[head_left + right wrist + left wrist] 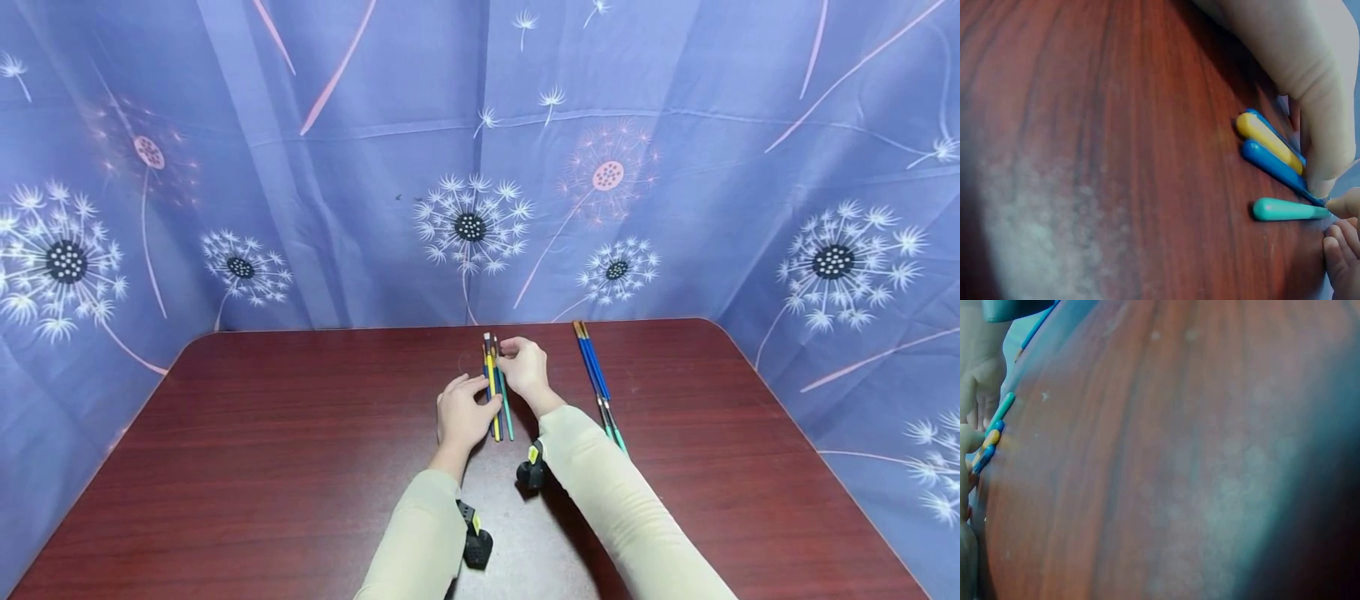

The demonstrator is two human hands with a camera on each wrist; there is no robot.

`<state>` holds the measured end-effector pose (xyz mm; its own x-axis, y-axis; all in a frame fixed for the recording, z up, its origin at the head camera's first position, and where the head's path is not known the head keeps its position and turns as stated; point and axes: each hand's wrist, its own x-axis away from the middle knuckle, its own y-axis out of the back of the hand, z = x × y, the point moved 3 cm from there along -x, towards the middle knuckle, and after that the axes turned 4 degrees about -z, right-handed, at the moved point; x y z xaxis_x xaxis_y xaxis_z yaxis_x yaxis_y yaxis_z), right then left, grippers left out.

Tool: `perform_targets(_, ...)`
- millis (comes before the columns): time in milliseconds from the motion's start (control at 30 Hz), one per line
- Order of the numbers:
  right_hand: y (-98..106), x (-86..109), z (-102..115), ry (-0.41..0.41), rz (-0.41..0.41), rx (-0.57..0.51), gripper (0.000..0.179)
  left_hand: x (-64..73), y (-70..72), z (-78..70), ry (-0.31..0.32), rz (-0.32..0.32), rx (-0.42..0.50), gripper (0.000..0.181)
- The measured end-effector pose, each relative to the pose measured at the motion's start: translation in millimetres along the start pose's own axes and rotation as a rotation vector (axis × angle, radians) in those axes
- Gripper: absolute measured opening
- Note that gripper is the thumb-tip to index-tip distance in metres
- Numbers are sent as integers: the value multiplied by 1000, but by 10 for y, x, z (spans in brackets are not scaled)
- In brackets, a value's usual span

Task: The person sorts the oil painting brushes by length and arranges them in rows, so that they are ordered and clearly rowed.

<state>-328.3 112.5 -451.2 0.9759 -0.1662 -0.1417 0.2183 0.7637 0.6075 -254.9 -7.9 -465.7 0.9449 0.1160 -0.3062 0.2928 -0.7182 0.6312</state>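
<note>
In the head view, a small bundle of paintbrushes lies on the table with bristles pointing away: a yellow-handled paintbrush [492, 385], blue-handled paintbrushes [1269, 164] and a green-handled paintbrush [507, 412]. My left hand [462, 411] holds the bundle from the left, fingers and thumb to either side of the handles. In the right wrist view its thumb touches a blue handle. At the bundle's far right, my right hand [527, 367] has its thumb and fingertips together by the upper part of the green paintbrush, seemingly pinching it. The fingers partly hide the contact.
To the right, two blue-handled paintbrushes [594, 362] lie side by side near the back edge. Nearer, two green-handled paintbrushes [613, 429] are partly covered by the right sleeve [600, 483]. A patterned blue curtain [360, 208] hangs behind the dark red wooden table [300, 433].
</note>
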Motion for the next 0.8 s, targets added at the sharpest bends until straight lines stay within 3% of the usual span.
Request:
perform_targets(300, -27, -19, -41, 81, -46, 31, 29, -9, -11, 18, -21, -12, -14, 36)
perform_targets(467, -30, 16, -82, 50, -20, 19, 33, -4, -16, 15, -7, -8, -7, 35)
perform_targets(800, 8, 62, -116, 60, -81, 1, 32, -14, -34, 28, -6, -11, -8, 35)
